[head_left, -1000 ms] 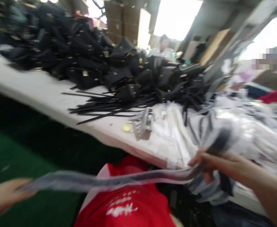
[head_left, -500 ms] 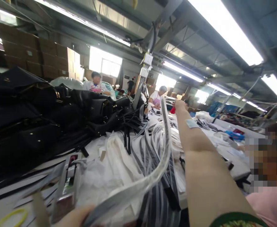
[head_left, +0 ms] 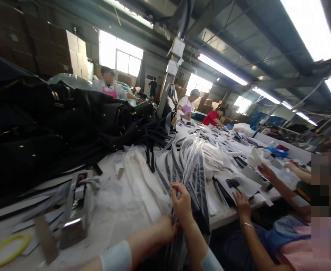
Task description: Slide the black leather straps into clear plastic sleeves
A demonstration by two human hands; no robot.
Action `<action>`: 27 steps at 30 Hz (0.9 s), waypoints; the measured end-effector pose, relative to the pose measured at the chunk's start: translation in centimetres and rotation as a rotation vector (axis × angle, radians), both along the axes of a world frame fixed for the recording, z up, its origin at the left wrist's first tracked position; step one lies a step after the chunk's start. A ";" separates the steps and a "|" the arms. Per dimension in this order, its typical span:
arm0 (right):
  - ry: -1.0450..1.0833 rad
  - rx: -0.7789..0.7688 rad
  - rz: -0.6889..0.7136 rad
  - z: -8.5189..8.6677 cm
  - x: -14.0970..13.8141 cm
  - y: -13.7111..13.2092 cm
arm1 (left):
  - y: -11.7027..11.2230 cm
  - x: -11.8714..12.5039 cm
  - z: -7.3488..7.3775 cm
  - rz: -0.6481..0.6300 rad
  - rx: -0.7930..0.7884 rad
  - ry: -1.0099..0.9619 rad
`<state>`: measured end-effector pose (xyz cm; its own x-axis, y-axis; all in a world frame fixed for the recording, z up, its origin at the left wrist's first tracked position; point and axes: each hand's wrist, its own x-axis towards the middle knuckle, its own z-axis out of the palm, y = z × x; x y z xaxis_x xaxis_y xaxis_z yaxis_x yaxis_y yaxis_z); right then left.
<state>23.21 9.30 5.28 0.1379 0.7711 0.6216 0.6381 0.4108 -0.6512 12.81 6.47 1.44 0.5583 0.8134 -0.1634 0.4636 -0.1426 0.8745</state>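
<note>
My right hand (head_left: 181, 201) is closed in a pinch at the front edge of the table, on a grey strap in a clear sleeve. Just below and to its left, my left hand (head_left: 167, 229) is closed round the same strap, which is mostly hidden by my fingers. Beside and behind my hands, a bundle of sleeved straps (head_left: 197, 177) lies across the table and hangs over its edge. White padded material (head_left: 141, 177) is spread left of them.
A tape dispenser (head_left: 76, 210), a yellow ring (head_left: 7, 248) and a cardboard strip (head_left: 45, 237) lie at left. Black bags (head_left: 92, 120) are heaped behind. On my right, a co-worker's hands (head_left: 241, 205) handle white sheets (head_left: 238, 186). A post (head_left: 167, 90) rises behind the table.
My right arm has drawn back from its far reach to the table's front edge. My left hand has moved right to meet it. The strap stretched between them is now gathered low.
</note>
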 end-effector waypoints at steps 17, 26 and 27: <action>-0.025 -0.260 0.307 -4.3 -6.4 -4.4 | -10.2 -21.6 -2.1 0.478 0.289 0.222; -0.157 -0.404 0.349 -7.1 -8.4 -5.5 | -10.4 -29.8 -4.1 0.950 0.547 0.509; -0.161 -0.408 0.350 -7.2 -8.4 -5.5 | -9.9 -30.6 -4.0 0.963 0.558 0.587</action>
<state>14.79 3.75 -1.89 -0.2419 0.9362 0.2549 0.6136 0.3511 -0.7073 -17.80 -3.43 -2.56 -0.3389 0.8880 0.3108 0.8826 0.1858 0.4318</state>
